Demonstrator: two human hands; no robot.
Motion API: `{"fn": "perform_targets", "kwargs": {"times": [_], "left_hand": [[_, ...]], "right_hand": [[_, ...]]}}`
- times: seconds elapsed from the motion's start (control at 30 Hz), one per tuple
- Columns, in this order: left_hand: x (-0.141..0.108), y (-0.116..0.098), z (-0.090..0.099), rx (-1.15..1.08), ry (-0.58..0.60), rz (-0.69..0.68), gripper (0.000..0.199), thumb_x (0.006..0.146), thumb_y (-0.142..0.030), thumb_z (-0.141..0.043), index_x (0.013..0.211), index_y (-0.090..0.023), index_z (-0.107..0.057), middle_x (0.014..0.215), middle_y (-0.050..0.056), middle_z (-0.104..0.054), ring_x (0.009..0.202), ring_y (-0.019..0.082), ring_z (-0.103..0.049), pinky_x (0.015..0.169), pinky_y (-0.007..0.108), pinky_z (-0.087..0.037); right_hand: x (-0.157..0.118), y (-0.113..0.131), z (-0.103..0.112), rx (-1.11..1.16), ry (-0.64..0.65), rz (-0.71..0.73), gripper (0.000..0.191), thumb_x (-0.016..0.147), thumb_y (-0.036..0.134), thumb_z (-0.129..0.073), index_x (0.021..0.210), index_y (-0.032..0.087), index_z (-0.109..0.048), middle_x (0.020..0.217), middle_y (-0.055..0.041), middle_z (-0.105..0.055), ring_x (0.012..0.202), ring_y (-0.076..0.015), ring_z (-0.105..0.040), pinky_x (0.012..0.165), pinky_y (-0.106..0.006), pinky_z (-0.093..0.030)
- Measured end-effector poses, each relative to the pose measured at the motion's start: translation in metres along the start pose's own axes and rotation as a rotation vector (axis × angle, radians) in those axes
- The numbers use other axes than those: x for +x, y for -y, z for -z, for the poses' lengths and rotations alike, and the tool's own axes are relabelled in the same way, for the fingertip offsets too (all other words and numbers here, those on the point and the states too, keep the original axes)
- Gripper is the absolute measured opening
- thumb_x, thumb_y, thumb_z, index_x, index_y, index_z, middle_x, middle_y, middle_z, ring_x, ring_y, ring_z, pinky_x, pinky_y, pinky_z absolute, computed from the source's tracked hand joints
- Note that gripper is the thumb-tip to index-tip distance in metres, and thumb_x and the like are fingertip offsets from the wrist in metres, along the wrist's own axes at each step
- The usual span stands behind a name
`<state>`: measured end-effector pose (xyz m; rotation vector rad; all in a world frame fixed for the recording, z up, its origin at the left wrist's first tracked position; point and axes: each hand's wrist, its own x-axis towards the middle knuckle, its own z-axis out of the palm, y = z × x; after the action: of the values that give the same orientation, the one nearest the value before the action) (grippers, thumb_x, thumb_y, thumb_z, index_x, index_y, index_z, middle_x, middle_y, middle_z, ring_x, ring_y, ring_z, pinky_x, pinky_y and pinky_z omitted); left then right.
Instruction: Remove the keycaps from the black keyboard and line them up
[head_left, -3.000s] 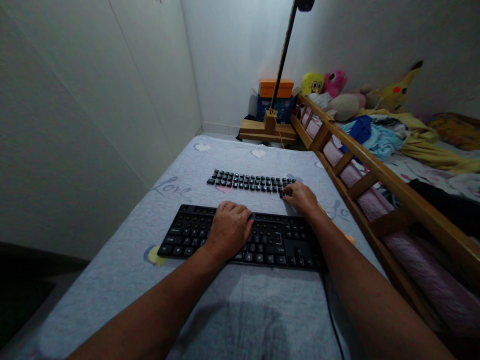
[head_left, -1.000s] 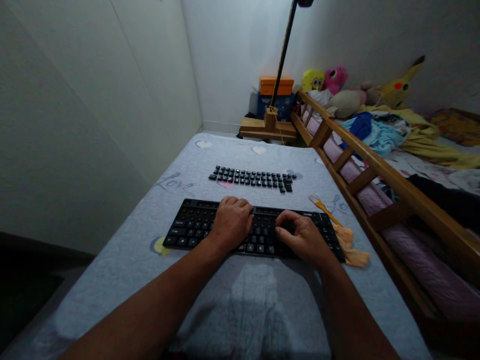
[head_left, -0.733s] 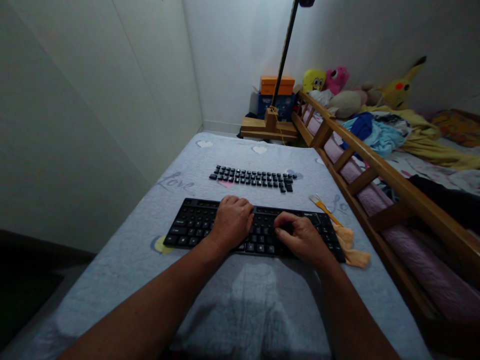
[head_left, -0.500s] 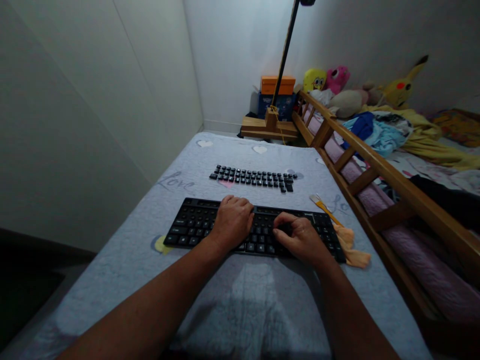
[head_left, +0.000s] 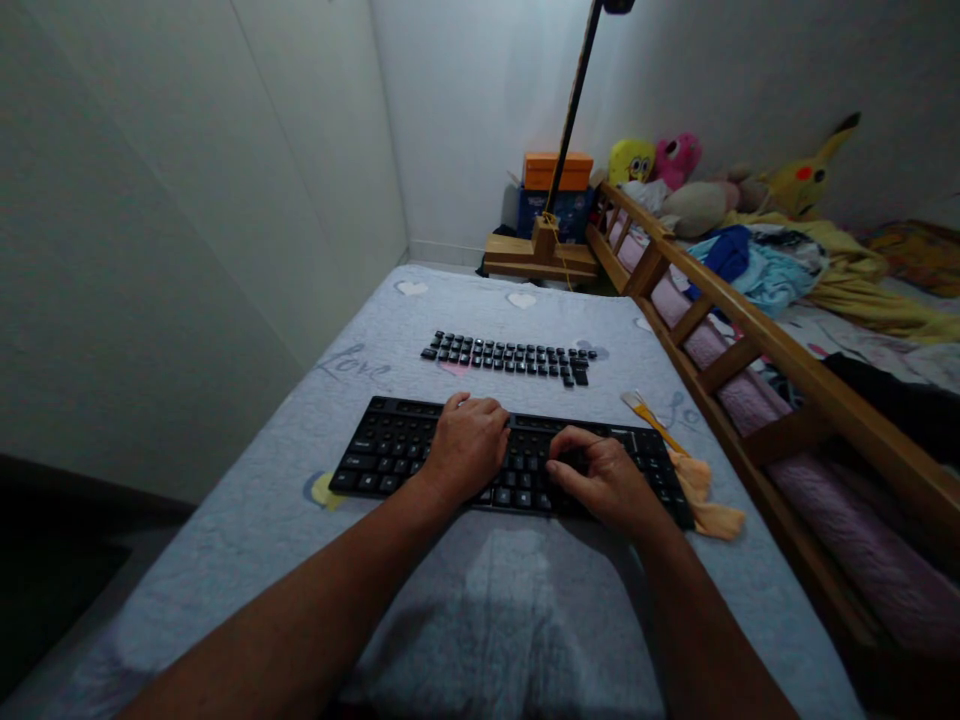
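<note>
A black keyboard [head_left: 375,462] lies crosswise on the cloth, with some key places in its upper rows looking bare. My left hand [head_left: 470,445] presses on its middle, fingers bent together over the upper rows and their tips partly hidden. To the right, my right hand [head_left: 600,470] is curled, thumb and forefinger brought together low over the keys. Whatever sits in that pinch is too small and dark to make out. Beyond the keyboard, loose black keycaps [head_left: 520,356] are laid out in rows.
A brush [head_left: 654,420] with a yellow handle and an orange cloth [head_left: 716,520] lie by the keyboard's right end. A wooden bed rail [head_left: 757,330] runs along the right side. Behind stand a lamp pole [head_left: 576,95] on a wooden base and an orange box [head_left: 556,171].
Both hands keep nearly the same place and pose on the keyboard. The whole view has shifted very slightly; the keycaps lie as before.
</note>
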<state>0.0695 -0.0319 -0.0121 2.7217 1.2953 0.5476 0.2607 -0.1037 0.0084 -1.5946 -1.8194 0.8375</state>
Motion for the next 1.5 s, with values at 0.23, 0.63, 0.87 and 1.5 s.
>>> {"fn": "perform_targets", "kwargs": {"times": [0.23,0.63,0.87,1.5], "left_hand": [[-0.0001,0.0005,-0.0018,0.003,-0.005,0.0,0.015,0.088,-0.021,-0.053,0.089,-0.017,-0.067,0.094,0.007,-0.069,0.092,0.023,-0.062,0.098,0.044,-0.038],[-0.0008,0.0008,-0.0032,0.009,-0.013,-0.011,0.015,0.088,-0.021,-0.053,0.091,-0.018,-0.067,0.094,0.007,-0.069,0.092,0.023,-0.062,0.097,0.044,-0.038],[0.0008,-0.0016,0.0008,0.019,0.016,-0.004,0.016,0.088,-0.02,-0.052,0.09,-0.017,-0.068,0.094,0.008,-0.069,0.093,0.023,-0.062,0.096,0.043,-0.039],[0.0007,-0.0014,0.0006,0.021,0.006,-0.012,0.016,0.089,-0.022,-0.053,0.09,-0.017,-0.068,0.094,0.008,-0.069,0.094,0.024,-0.062,0.096,0.043,-0.04]], "right_hand": [[0.0002,0.0029,-0.0028,0.012,0.001,-0.008,0.006,0.081,0.025,-0.056,0.081,0.019,-0.058,0.059,0.0055,-0.044,0.053,-0.0107,-0.041,0.05,-0.022,-0.03],[0.0005,0.0036,-0.0048,-0.106,-0.018,0.037,0.005,0.083,0.024,-0.055,0.084,0.02,-0.058,0.06,0.0053,-0.049,0.052,-0.0106,-0.043,0.053,-0.023,-0.033],[0.0018,0.0049,-0.0075,-0.095,0.002,0.047,0.007,0.084,0.024,-0.056,0.088,0.019,-0.058,0.068,0.0027,-0.056,0.062,-0.013,-0.05,0.061,-0.024,-0.037],[0.0015,0.0044,-0.0059,-0.16,-0.056,0.054,0.003,0.082,0.022,-0.056,0.083,0.02,-0.057,0.068,0.0019,-0.056,0.062,-0.0141,-0.052,0.061,-0.025,-0.038]]}}
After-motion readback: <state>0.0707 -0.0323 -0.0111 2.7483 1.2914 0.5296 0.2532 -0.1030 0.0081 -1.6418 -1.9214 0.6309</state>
